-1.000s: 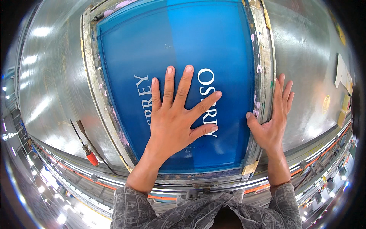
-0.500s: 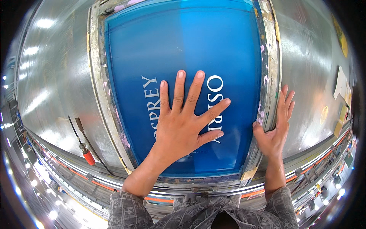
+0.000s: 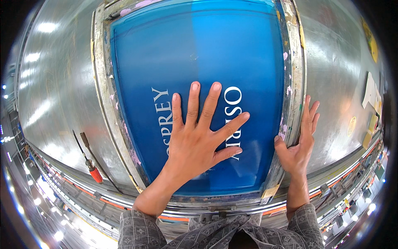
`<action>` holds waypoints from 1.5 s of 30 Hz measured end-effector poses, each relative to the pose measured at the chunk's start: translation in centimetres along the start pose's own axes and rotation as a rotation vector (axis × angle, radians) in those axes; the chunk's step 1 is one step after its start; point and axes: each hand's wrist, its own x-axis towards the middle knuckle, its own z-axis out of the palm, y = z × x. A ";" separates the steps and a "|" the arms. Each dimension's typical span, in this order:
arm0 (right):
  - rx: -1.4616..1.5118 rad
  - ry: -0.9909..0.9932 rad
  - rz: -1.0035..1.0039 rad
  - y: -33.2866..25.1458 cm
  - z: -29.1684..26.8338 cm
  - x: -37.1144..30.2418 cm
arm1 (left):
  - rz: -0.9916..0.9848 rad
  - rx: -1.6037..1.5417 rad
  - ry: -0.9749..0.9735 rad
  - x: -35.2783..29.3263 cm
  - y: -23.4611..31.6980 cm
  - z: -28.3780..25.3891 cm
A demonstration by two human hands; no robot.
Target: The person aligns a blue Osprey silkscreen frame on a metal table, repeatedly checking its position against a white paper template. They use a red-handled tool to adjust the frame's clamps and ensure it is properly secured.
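Observation:
A blue screen-printing mesh (image 3: pixel 232 50) with pale lettering on it is stretched inside a worn metal frame (image 3: pixel 293 54). Flat over the lower middle of the mesh lies my left hand (image 3: pixel 192 139), palm down with its fingers spread, covering part of the lettering. My right hand (image 3: pixel 297 151) rests along the right side of the frame. Its thumb lies over the frame's inner edge, and its straight fingers point away along the outer side. Neither hand is closed around anything.
The frame lies on a shiny metal table (image 3: pixel 58 95). Left of it are a screwdriver with a red handle (image 3: pixel 96 175) and a thin dark rod (image 3: pixel 99 162). At the right are a white piece (image 3: pixel 371 93) and a yellow item (image 3: pixel 370 39). A rail (image 3: pixel 99 199) runs along the near edge.
The view has shifted a little, so the mesh lettering and the screwdriver appear slightly lower and farther left. My hands keep nearly the same pose and place on the screen.

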 end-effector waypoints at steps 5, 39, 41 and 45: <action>-0.044 -0.009 -0.043 0.2 0.0 0.2 | -0.012 0.026 0.004 0.2 0.0 0.3; -0.054 0.115 -0.107 0.9 1.6 -2.2 | 0.040 0.028 -0.048 -3.2 2.0 0.9; -0.051 0.117 -0.104 0.8 1.5 -2.2 | 0.042 0.031 -0.055 -3.4 2.1 0.9; -0.052 0.097 -0.106 0.9 1.3 -2.2 | 0.075 0.003 -0.079 -3.6 1.6 0.4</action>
